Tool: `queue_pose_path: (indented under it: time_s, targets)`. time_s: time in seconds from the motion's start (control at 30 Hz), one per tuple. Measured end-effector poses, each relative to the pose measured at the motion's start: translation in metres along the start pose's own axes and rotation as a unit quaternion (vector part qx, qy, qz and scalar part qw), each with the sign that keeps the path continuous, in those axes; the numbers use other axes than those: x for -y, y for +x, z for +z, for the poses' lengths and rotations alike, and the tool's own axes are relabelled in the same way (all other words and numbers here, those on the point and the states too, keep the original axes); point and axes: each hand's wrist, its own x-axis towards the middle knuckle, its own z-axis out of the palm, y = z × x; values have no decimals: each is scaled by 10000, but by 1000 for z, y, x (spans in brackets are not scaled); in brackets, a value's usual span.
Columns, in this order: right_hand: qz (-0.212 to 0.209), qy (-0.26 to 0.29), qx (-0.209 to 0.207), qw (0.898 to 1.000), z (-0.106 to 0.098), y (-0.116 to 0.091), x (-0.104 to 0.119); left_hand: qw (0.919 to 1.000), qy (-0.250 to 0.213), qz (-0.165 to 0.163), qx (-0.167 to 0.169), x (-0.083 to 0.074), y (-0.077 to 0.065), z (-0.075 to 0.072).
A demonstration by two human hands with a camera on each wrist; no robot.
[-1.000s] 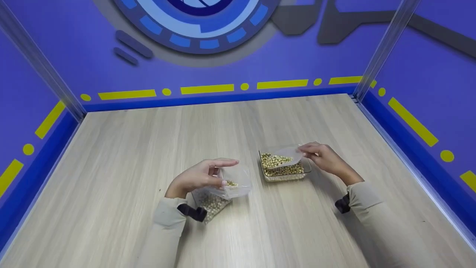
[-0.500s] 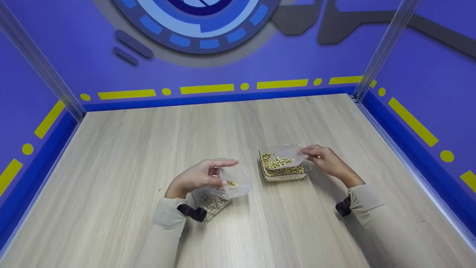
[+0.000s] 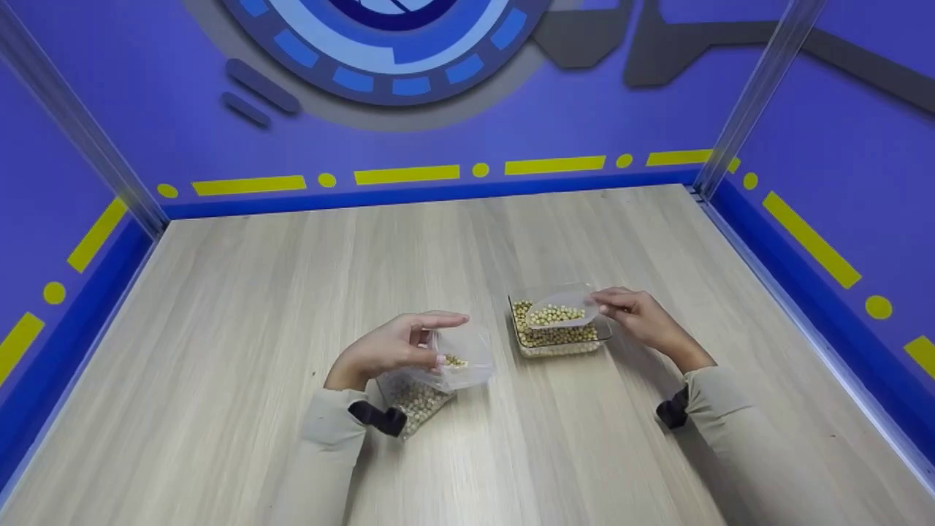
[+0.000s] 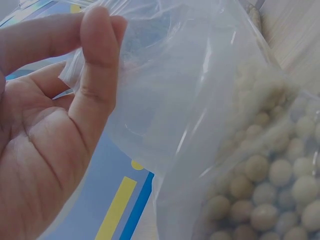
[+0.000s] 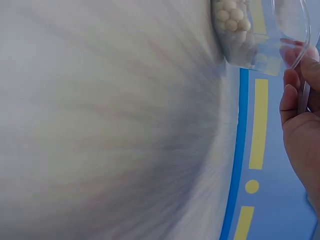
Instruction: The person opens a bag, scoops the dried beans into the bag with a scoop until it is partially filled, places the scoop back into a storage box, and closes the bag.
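My right hand [image 3: 637,314] holds a translucent plastic scoop [image 3: 589,314] by its right end. A heap of round, yellowish dried beans [image 3: 556,316] lies in the scoop. It hangs over a clear rectangular container [image 3: 559,352] of the same beans. At the left, my left hand [image 3: 391,347] pinches the edge of a clear plastic bag [image 3: 475,354] between thumb and fingers, its mouth spread wide. More beans [image 3: 420,402] fill the bag's lower part, which rests on the table. In the left wrist view, the thumb and a finger [image 4: 97,65] grip the bag's film [image 4: 165,100].
The wooden table [image 3: 277,292] has a small gap between bag and container. Blue-purple panels with yellow marks [image 3: 409,174] close off the back and both sides. A black strap with a camera [image 3: 378,416] sits at each cuff.
The scoop has turned from dipping into the container's beans to lying more level above them, with beans gathered in it. My right hand has shifted slightly; the left hand and bag stay put.
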Motion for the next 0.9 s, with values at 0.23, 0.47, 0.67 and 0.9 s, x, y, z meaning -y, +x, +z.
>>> queue_pose_path:
  time_s: [0.23, 0.47, 0.67, 0.9]
  targets:
    - [69, 111, -76, 9999, 1, -1, -2, 10000, 1, -51, 9, -1, 0, 1]
    - [88, 115, -169, 9998, 0, -1, -2, 10000, 9, -73, -30, -1, 0, 0]
    - [-27, 6, -236, 9997, -2, 0, 0, 10000, -11, -69, -16, -1, 0, 1]
    - [-157, 1, -121, 9998, -3, 6, 9, 9999, -47, -147, -37, -2, 0, 1]
